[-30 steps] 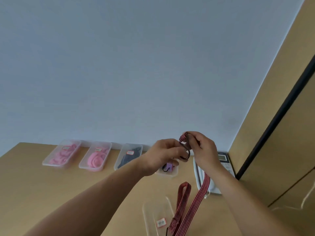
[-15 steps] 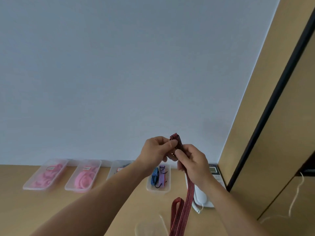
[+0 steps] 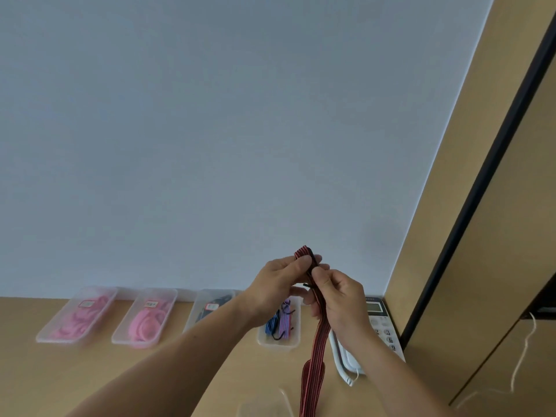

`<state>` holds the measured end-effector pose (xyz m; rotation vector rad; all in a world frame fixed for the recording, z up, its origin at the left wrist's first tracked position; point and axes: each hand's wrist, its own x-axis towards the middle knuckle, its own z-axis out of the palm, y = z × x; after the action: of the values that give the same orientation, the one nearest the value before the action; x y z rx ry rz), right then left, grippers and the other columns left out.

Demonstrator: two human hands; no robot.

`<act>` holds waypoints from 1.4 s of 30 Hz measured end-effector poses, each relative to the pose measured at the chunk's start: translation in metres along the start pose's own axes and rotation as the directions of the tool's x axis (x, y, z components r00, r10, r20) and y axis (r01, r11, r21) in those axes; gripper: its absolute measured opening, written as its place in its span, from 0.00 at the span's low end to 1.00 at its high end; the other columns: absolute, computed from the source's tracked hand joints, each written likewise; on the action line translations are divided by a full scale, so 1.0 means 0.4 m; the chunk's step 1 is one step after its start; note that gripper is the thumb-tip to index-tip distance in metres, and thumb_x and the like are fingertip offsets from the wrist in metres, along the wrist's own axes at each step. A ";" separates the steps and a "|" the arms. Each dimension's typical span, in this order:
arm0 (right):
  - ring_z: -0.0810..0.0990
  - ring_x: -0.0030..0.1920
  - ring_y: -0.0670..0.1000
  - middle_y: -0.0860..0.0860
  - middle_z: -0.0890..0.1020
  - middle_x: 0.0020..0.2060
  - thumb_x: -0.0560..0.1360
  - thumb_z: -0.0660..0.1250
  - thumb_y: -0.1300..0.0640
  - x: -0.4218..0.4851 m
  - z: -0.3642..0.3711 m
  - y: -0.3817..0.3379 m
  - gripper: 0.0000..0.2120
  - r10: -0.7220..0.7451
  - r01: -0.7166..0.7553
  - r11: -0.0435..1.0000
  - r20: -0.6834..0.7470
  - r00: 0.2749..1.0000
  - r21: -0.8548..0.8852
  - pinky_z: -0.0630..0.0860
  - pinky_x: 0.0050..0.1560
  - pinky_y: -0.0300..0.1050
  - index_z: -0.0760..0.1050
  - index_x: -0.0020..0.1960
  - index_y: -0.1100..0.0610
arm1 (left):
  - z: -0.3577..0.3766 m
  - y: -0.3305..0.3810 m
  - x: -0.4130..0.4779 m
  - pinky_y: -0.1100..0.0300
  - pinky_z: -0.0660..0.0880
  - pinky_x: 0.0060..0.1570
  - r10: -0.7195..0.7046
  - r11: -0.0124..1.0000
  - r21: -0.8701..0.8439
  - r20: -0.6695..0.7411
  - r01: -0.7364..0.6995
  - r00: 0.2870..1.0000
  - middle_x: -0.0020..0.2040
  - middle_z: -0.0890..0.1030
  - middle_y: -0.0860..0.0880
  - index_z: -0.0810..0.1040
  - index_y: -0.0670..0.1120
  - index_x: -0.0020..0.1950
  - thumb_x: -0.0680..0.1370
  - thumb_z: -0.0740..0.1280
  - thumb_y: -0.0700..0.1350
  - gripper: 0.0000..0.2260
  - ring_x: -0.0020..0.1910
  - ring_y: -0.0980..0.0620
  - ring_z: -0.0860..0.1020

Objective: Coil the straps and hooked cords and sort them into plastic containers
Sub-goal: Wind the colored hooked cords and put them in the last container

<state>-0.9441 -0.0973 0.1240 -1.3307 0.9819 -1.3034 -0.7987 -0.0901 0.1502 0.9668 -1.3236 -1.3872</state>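
The coiling step is under way. The left hand (image 3: 278, 279) and the right hand (image 3: 341, 296) are raised above the bench (image 3: 156, 374). Both sets of fingers pinch the folded top of one red striped hooked cord (image 3: 316, 350), and a dark hook (image 3: 307, 285) pokes out between the hands. The rest of the cord hangs doubled to the lower edge of the view.

The next move probably calls for gathering the hanging length into further folds while the top pinch stays firm, then choosing a container.

Four plastic containers stand in a row by the wall:
- Two, the first (image 3: 45, 335) and the second (image 3: 120, 340), hold pink straps, too blurred to count.
- The third (image 3: 195, 308) holds something dark.
- The fourth (image 3: 279, 345) holds two cords, one blue and one purple.

A fifth container (image 3: 264, 408) shows partly at the bottom edge. One telephone (image 3: 383, 323) sits to the right.
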 end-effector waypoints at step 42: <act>0.73 0.24 0.52 0.56 0.79 0.26 0.79 0.64 0.46 -0.002 -0.011 -0.055 0.22 0.252 -0.244 0.962 0.051 0.966 -0.119 0.69 0.24 0.42 0.81 0.39 0.63 | -0.026 0.011 0.007 0.51 0.76 0.49 0.294 0.495 0.836 0.097 -0.238 0.951 0.48 0.84 0.49 0.75 0.45 0.62 0.85 0.58 0.46 0.10 0.46 0.48 0.82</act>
<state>-0.9507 -0.0930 0.1451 -1.2795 1.1496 -1.0210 -0.7887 -0.0951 0.1537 1.3186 -2.0624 -0.3837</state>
